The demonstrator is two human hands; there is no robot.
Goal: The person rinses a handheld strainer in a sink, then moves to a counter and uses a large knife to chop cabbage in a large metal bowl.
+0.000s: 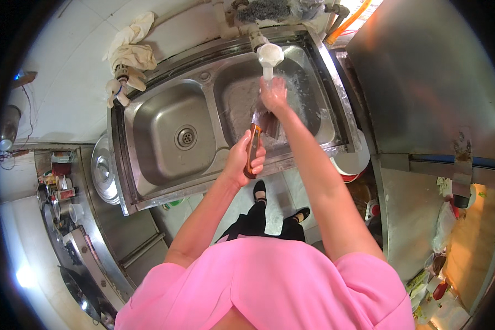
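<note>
My left hand [247,156] is closed around the brown handle of a knife [253,146], whose metal blade points away from me over the right basin of a steel double sink [169,165]. My right hand [274,94] is under the spout of a white plastic faucet [270,55], just beyond the blade, with water around it. Its fingers look extended and no object shows in them. Water splashes in the right basin. The left basin has a round drain strainer [186,137].
Cloth gloves [132,51] hang on a second faucet [117,90] at the left. A large steel cabinet [433,82] stands close on the right. Metal lids [103,169] lean by the sink's left side. A wok [78,291] is at the lower left.
</note>
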